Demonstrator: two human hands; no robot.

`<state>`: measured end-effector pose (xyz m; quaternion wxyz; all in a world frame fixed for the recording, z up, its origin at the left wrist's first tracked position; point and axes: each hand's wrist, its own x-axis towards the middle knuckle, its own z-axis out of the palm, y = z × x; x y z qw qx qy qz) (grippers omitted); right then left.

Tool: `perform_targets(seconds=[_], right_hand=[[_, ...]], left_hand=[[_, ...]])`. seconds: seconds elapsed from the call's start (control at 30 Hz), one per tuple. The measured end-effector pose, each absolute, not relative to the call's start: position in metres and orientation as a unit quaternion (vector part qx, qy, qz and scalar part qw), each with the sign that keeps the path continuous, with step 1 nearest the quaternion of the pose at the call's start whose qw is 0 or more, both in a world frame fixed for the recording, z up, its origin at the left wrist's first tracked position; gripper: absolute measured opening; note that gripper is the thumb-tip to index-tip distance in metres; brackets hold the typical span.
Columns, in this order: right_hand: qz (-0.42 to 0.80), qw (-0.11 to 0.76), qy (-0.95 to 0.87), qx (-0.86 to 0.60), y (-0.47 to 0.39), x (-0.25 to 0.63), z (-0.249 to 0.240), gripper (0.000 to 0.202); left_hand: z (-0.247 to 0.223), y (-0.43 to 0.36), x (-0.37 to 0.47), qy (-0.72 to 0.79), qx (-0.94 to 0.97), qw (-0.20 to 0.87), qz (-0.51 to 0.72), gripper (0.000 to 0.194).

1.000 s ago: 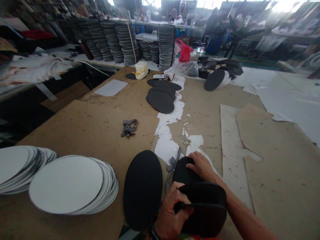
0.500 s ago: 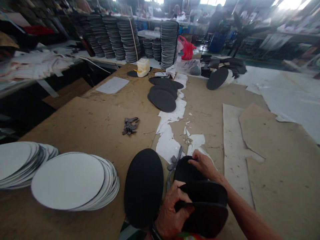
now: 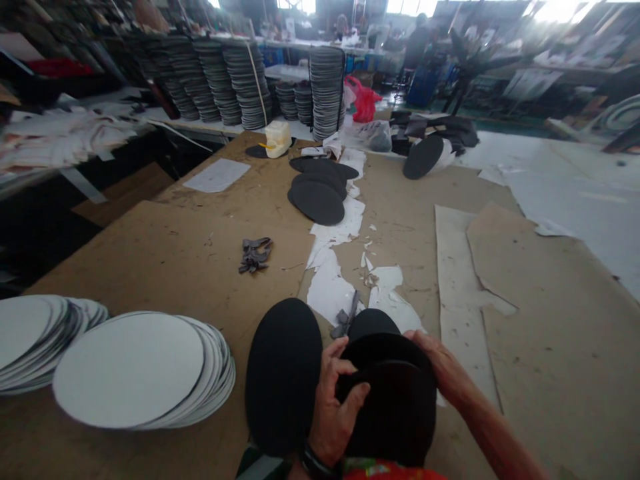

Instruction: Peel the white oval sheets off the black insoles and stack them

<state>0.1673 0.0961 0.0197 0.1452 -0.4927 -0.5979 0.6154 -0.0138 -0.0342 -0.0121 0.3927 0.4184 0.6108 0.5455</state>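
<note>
Thin black oval pads are between my hands, tilted up towards me. The front pad [image 3: 390, 420] has its left edge in the fingers and thumb of my left hand [image 3: 334, 400], which is closed on it. My right hand [image 3: 433, 360] grips the far right edge of the pads, its fingertips partly hidden behind them. Beyond these lies another black oval pad [image 3: 374, 321] on the table. A separate black oval pad [image 3: 284, 373] lies flat just left of my left hand. Grey fabric strips [image 3: 345, 320] lie by the far pad.
Stacks of white ovals [image 3: 130, 370] sit at the left. More black ovals [image 3: 317, 200] lie further up the brown table [image 3: 200, 247], near a yellowish jug [image 3: 278, 139]. Torn white paper [image 3: 330, 283] runs down the middle. Tall stacks of ovals [image 3: 327, 90] stand at the back.
My right hand has come back from the far pad to the right edge of the held pads. The held pads have tilted up and moved left. The view has shifted slightly.
</note>
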Motion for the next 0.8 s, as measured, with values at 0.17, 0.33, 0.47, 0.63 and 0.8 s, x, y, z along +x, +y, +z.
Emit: perform_targets(seconds=[0.17, 0.33, 0.47, 0.63, 0.8], right_hand=[[0.530, 0.233, -0.655, -0.486, 0.071, 0.187, 0.000, 0.053], [0.476, 0.234, -0.613, -0.585, 0.012, 0.199, -0.043, 0.067], [0.448, 0.262, -0.581, -0.627, -0.010, 0.191, -0.048, 0.052], [0.336, 0.262, -0.626, -0.653, 0.008, 0.220, 0.011, 0.046], [0.166, 0.153, -0.689, -0.688, 0.015, 0.284, 0.056, 0.041]], left_hand=[[-0.023, -0.031, -0.008, 0.574, 0.330, 0.423, 0.619, 0.035], [-0.025, -0.029, -0.006, 0.630, 0.318, 0.406, 0.580, 0.055], [-0.027, -0.022, -0.002, 0.655, 0.355, 0.422, 0.516, 0.051], [-0.022, 0.002, 0.025, 0.582, 0.359, 0.468, 0.559, 0.055], [-0.016, 0.020, 0.057, 0.550, 0.391, 0.514, 0.530, 0.044]])
